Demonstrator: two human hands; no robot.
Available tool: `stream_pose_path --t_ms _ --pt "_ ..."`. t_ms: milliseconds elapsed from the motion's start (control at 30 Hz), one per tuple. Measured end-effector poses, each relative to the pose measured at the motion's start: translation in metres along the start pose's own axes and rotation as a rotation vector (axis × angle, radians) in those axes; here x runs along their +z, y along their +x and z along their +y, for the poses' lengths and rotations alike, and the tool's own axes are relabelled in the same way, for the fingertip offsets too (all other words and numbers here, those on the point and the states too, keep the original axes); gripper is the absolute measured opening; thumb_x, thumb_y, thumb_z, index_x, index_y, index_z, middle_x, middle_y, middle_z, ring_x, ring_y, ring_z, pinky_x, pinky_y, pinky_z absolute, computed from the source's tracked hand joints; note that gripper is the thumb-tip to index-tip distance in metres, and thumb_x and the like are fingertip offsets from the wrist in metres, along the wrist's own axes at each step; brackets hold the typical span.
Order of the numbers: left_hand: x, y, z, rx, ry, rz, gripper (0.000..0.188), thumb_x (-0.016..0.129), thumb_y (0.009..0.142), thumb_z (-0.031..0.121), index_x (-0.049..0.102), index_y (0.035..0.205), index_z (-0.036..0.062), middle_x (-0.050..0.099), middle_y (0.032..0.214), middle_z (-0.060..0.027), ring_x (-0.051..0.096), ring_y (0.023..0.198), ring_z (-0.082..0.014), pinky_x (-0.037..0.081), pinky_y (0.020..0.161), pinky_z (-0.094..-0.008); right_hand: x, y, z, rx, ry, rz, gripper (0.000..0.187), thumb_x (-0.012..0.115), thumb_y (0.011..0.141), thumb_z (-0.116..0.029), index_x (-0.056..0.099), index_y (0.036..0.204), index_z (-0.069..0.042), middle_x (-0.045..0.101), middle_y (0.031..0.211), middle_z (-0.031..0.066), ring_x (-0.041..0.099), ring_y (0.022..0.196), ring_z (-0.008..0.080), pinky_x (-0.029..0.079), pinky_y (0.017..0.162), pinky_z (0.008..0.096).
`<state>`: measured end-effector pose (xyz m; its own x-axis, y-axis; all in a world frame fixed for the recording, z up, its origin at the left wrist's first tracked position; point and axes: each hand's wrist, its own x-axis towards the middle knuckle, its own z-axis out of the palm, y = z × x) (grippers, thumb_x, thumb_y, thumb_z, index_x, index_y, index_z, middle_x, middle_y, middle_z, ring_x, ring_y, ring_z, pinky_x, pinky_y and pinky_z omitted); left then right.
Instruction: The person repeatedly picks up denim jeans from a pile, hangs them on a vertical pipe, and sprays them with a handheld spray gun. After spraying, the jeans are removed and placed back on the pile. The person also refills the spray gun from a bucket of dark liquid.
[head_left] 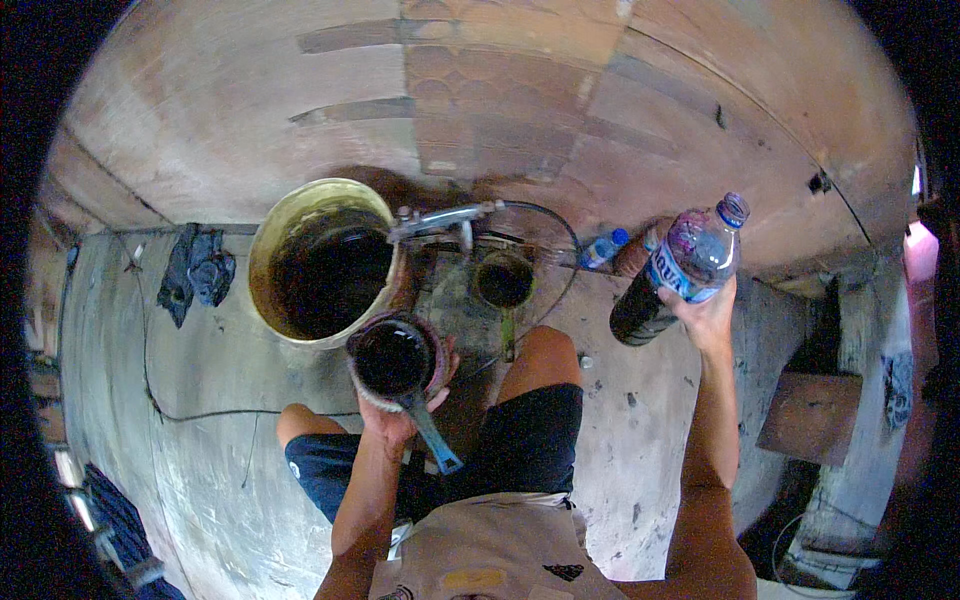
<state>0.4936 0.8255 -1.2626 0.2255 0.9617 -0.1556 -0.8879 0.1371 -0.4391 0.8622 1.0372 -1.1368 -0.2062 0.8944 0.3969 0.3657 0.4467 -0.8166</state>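
Note:
My left hand [388, 420] grips a round dipper [391, 358] from below, its bowl holding dark liquid and its blue handle pointing toward my lap. The dipper is just below the near right rim of a yellowish bucket [263, 290] with dark contents. Off to the right, my right hand [706, 312] is wrapped around a large clear plastic bottle [700, 245]. That bottle is uncapped and tilted, neck up to the right, with dark liquid in its lower part. Purplish stains mark its shoulder.
A metal spray gun [450, 218] rests at the bucket's right rim, a dark hose [574, 235] curving from it. Beyond my knee lies a green-handled dipper [506, 282]. A small blue-capped bottle [604, 248] is by the wall. Dark crumpled cloth [198, 272] lies left, a brown board [810, 415] right.

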Motion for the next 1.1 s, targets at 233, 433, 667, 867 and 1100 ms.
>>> stream_pose_path --t_ms 233,433,667,867,1100 --pt "-0.009 -0.001 -0.009 -0.029 -0.016 -0.041 0.089 0.071 0.08 0.06 0.038 0.152 0.019 0.026 0.157 -0.0254 0.026 0.143 -0.0487 0.036 0.096 -0.0807 0.012 -0.023 0.144 0.119 0.013 0.27 0.089 0.094 0.062 -0.013 0.043 0.134 -0.003 0.061 0.124 0.0125 0.061 0.113 0.0247 0.048 0.1 0.0388" --pt "-0.024 -0.005 -0.005 0.007 0.019 0.004 0.086 0.068 0.082 0.058 0.038 0.152 0.0187 0.026 0.157 -0.0242 0.026 0.143 -0.0479 0.037 0.097 -0.0791 0.071 -0.041 0.231 0.294 -0.089 0.287 0.091 0.094 0.063 -0.018 0.042 0.135 -0.003 0.063 0.125 0.0138 0.062 0.115 0.0263 0.049 0.1 0.0394" --pt "-0.034 -0.021 -0.006 0.045 0.071 0.072 0.083 0.066 0.084 0.056 0.037 0.152 0.0184 0.027 0.157 -0.0228 0.027 0.143 -0.0469 0.039 0.097 -0.0773 0.127 -0.055 0.267 0.4 -0.002 0.281 0.099 0.097 0.062 -0.024 0.039 0.14 -0.005 0.063 0.128 0.0166 0.063 0.115 0.0281 0.049 0.099 0.0397" --pt "-0.042 -0.036 -0.008 0.054 0.101 0.139 0.08 0.064 0.086 0.055 0.036 0.152 0.0181 0.027 0.158 -0.0216 0.027 0.143 -0.0461 0.04 0.098 -0.0757 0.14 -0.096 0.289 0.391 -0.057 0.302 0.094 0.097 0.063 -0.025 0.04 0.134 -0.002 0.063 0.125 0.0164 0.062 0.116 0.0273 0.048 0.099 0.0403" --pt "-0.046 -0.042 -0.004 0.04 0.122 0.191 0.077 0.062 0.089 0.053 0.036 0.153 0.0177 0.028 0.158 -0.0202 0.028 0.143 -0.0451 0.041 0.098 -0.0738 0.119 -0.135 0.321 0.322 -0.363 0.202 0.069 0.084 0.074 -0.013 0.048 0.132 0.0 0.065 0.123 0.0186 0.065 0.111 0.0346 0.051 0.095 0.0417"
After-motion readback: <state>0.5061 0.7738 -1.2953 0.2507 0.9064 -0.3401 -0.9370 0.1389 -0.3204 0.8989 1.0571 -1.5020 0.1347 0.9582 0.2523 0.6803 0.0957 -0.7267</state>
